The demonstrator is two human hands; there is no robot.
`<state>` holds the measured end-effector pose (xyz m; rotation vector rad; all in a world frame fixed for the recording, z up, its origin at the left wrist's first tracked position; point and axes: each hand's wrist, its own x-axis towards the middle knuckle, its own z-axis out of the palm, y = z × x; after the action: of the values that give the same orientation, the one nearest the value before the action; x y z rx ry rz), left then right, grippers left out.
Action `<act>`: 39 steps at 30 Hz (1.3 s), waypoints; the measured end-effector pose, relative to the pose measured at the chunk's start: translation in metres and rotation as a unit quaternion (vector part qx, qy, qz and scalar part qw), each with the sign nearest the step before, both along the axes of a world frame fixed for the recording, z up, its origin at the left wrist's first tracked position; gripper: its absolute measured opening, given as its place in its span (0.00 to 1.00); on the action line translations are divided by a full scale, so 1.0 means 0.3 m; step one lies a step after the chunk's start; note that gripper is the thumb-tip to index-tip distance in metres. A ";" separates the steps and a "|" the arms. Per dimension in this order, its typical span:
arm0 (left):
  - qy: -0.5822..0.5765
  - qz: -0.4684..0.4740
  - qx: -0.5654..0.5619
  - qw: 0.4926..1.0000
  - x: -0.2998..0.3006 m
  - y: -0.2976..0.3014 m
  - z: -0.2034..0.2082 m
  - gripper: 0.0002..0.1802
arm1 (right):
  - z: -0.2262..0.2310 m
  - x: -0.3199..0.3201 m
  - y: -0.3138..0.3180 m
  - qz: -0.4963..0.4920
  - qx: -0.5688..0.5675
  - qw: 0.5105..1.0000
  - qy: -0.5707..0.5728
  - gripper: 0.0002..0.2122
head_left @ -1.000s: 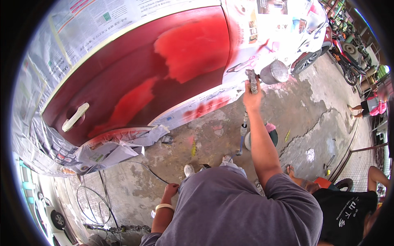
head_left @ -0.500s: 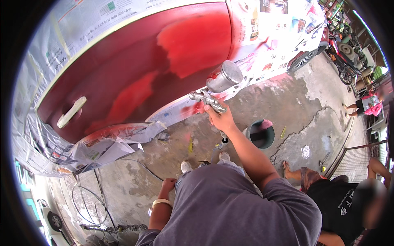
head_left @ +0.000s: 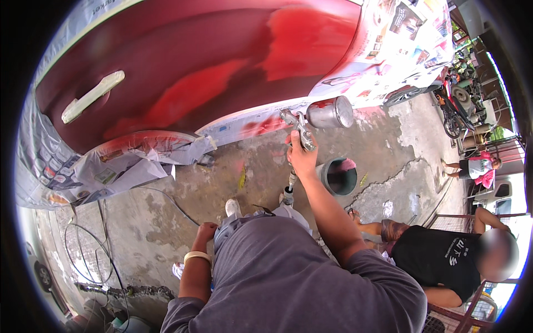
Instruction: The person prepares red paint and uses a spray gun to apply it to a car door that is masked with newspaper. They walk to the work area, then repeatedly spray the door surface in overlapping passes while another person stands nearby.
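My right hand (head_left: 303, 158) is wrapped round the handle of a metal paint spray gun (head_left: 300, 130), with a silver paint cup (head_left: 331, 112) on its side. The gun is held out before the lower edge of a dark red car door panel (head_left: 222, 66), apart from it. Brighter red patches cover parts of the panel. Beside my left hip, my left hand (head_left: 207, 231) is closed where a thin dark air hose (head_left: 172, 201) runs up to it; the fingers are partly hidden. A pale covered door handle (head_left: 93, 97) stands out on the panel.
Masking paper (head_left: 383, 61) and plastic film cover the car round the panel. A dark bucket (head_left: 337, 176) stands on the concrete right of my arm. Hose loops (head_left: 89, 250) lie at left. A person in a black shirt (head_left: 438, 258) is close on my right; another stands farther off.
The spray gun has moved slightly right and lower relative to the panel, with its cup turned more sideways. My view has shifted, and my left hand remains closed beside my hip.
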<state>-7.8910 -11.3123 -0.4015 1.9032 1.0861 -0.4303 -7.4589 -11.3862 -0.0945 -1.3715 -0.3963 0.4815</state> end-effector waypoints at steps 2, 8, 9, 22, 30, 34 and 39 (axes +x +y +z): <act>-0.006 0.016 -0.009 1.000 -0.042 0.022 0.036 0.17 | -0.017 -0.032 0.051 0.000 0.003 1.000 0.011 0.12; 0.000 0.126 -0.067 0.990 -0.269 0.105 0.026 0.11 | -0.143 0.024 0.153 -0.096 -0.001 0.995 0.035 0.11; 0.007 0.136 -0.065 0.989 -0.305 0.115 0.021 0.11 | -0.179 0.060 0.161 -0.120 -0.010 0.992 0.033 0.11; 0.058 0.084 -0.043 0.994 -0.353 0.079 0.125 0.13 | -0.250 -0.126 0.237 -0.032 -0.023 0.992 -0.119 0.12; -0.018 0.128 -0.073 0.989 -0.297 0.171 0.096 0.15 | -0.125 -0.298 0.238 0.054 -0.031 0.994 -0.085 0.19; -0.019 0.144 -0.047 0.988 -0.362 0.189 0.026 0.13 | -0.118 -0.286 0.213 0.068 -0.065 0.993 -0.069 0.22; 0.016 0.145 -0.057 0.988 -0.359 0.078 0.144 0.10 | -0.187 -0.225 0.163 -0.013 -0.066 0.981 -0.184 0.23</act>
<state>-7.9986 -11.2889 -0.3584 1.6129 1.3085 -0.3507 -7.5265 -11.3374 -0.1506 -1.5975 -0.6568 0.2335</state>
